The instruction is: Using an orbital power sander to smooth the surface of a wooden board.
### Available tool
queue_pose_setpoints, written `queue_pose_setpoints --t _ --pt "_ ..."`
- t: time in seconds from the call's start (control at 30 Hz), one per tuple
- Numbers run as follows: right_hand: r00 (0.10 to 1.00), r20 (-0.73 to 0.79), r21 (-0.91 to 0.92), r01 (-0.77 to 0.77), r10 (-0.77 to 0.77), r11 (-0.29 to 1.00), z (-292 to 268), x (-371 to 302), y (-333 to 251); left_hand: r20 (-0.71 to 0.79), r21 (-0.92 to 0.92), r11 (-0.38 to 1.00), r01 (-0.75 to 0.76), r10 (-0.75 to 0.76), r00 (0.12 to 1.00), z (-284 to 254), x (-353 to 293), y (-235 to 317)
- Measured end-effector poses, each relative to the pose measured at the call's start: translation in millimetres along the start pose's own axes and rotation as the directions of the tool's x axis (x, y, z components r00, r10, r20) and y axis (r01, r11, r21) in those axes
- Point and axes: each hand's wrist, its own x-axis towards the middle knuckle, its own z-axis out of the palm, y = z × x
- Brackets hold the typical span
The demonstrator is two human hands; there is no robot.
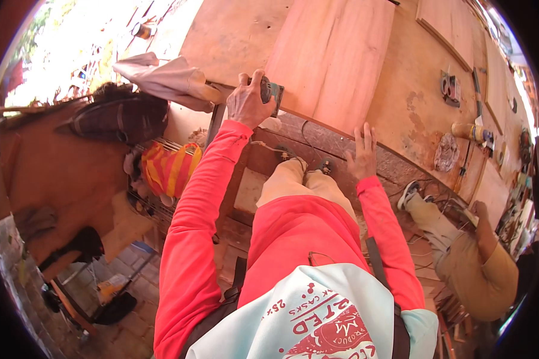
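My left hand [248, 105] is wrapped round a dark green and black palm sander [273, 96] at the near left corner of a smooth wooden panel [335, 60]. The sander's flat pad faces the panel's edge; much of its body is hidden by my fingers. The panel lies on a plywood-topped workbench [227, 36]. At the panel's near right corner is my right hand [362, 154], its fingers spread and nothing in it. A thin cord [305, 133] hangs below the bench edge between my hands.
Pale cloth [167, 78] drapes over the bench's left corner, above a black bag [123, 118] and an orange-yellow striped bag [170, 169]. A small tool [451, 88], bottle [468, 131] and crumpled plastic [446, 152] lie to the right. Another person [482, 269] works at far right.
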Motion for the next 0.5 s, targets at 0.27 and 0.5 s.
queue_pose_setpoints --t 0.27,0.5 --pt "0.713 0.388 0.628 -0.668 0.584 0.400 38 -81 17 0.037 0.048 0.995 0.086 -0.088 0.995 21 35 25" --pt "0.992 0.057 0.147 0.106 -0.115 0.983 3 23 -54 0.052 0.114 0.985 0.130 -0.136 0.989 20 24 19"
